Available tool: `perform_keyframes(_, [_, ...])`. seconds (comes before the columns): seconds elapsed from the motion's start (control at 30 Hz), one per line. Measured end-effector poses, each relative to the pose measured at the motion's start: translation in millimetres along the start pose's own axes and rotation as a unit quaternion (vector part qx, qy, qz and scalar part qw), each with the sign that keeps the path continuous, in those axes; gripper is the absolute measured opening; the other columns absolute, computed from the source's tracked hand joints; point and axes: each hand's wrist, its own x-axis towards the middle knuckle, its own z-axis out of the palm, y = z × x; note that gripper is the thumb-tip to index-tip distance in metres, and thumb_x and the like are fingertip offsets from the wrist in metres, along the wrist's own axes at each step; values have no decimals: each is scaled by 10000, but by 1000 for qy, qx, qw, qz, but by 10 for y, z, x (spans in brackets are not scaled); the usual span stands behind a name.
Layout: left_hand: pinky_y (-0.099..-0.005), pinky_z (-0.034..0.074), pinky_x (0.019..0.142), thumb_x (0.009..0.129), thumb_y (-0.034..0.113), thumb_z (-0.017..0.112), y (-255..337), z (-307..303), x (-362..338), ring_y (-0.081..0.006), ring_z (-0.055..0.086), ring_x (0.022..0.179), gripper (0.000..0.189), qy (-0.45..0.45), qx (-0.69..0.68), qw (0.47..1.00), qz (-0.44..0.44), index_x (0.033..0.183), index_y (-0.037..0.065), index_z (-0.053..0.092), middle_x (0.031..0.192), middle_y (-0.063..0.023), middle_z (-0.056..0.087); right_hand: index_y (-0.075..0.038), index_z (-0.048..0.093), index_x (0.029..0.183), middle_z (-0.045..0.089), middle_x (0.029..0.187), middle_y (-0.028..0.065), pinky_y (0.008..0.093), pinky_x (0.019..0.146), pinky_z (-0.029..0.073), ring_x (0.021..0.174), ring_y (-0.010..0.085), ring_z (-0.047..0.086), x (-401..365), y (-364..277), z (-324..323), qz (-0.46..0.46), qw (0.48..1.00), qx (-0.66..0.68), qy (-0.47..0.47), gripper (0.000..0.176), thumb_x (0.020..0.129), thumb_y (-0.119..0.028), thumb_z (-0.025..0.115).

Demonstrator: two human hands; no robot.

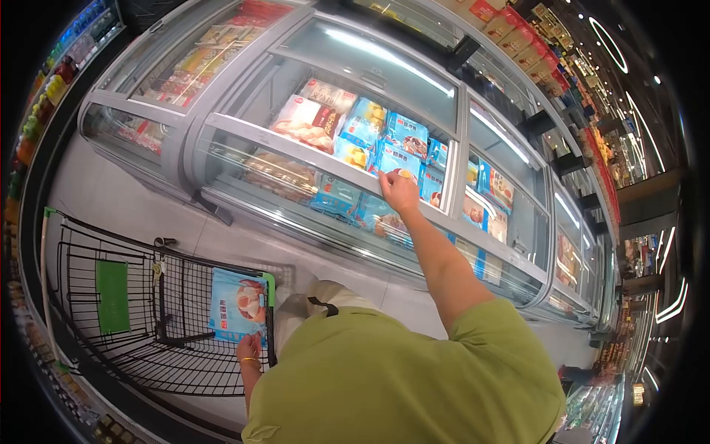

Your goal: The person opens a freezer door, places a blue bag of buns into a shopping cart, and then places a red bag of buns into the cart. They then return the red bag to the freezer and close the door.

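My left hand [250,345], with a yellow bracelet at the wrist, pinches the lower edge of a blue bag of frozen food [238,303]. The bag shows pictured round buns and overlaps the near end of the shopping cart [148,255]. My right hand [400,190] reaches forward to the chest freezer, its fingers curled at the pale front rail [325,154]. Just beyond those fingers lies another blue bag [399,160] among several blue packs inside the freezer. Part of that bag is hidden by my right hand.
White and red bags [305,122] lie left of the blue packs. More glass-topped freezers [492,196] continue to the right, and another freezer [200,63] stands at the left. The cart carries a green panel [113,297]. Drinks shelves [55,89] line the far left.
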Motion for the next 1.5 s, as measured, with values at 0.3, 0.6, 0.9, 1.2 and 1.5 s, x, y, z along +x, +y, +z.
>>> perform_keyframes(0.3, [-209,455,554,827,268,624,-39,103,-96,-96,569,671,215,-47,57,997,1,980,117,615,834,37,625,-90,687,764,644,717,136,442,631,476,713,336,615,-24,13,7,-10,1000,13,6,376,868,-410,520])
perform_keyframes(0.6, [-235,468,549,883,219,522,-64,145,2,-114,613,741,154,-32,18,998,51,921,83,582,852,-41,656,-116,693,901,641,782,198,464,673,475,773,402,615,57,113,89,1,999,14,-29,427,883,-460,441])
perform_keyframes(0.9, [-299,513,601,786,281,675,-266,252,-3,-155,638,726,294,38,21,998,34,956,43,644,819,-50,667,-77,674,922,647,850,211,474,666,457,801,395,604,166,213,175,-54,998,-19,-25,503,919,-480,375])
perform_keyframes(1.2, [-303,501,630,708,491,719,-285,90,219,-207,626,671,560,95,100,990,-7,974,16,588,721,-66,629,6,626,1042,639,1043,186,411,776,481,904,343,619,404,170,442,94,991,33,-89,465,908,-393,428])
perform_keyframes(1.5, [-382,467,891,688,501,699,76,24,350,-334,587,1052,834,269,179,946,18,1281,-17,425,1148,-223,588,-33,572,1113,608,1100,147,353,850,483,994,314,598,-1846,-3127,639,-490,728,329,-348,316,800,-40,615])
